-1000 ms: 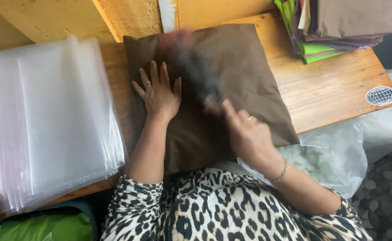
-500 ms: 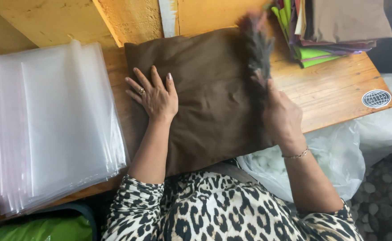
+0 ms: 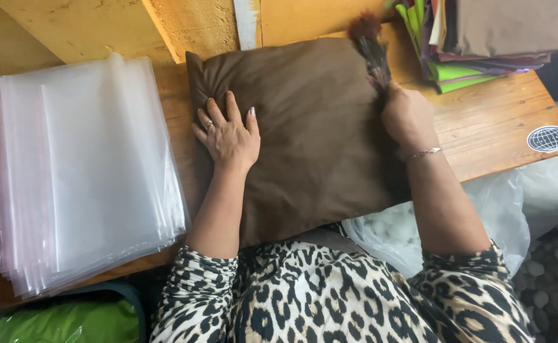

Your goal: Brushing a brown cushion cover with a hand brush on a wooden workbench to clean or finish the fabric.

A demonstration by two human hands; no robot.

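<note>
Two hands — left hand (image 3: 229, 136), right hand (image 3: 407, 117) — on brown cushion (image 3: 320, 133).

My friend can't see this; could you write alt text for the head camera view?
A person's left hand presses flat on a brown pillow on a wooden table, while the right hand holds a dark brush against it. Clear plastic bags lie stacked alongside.
</note>
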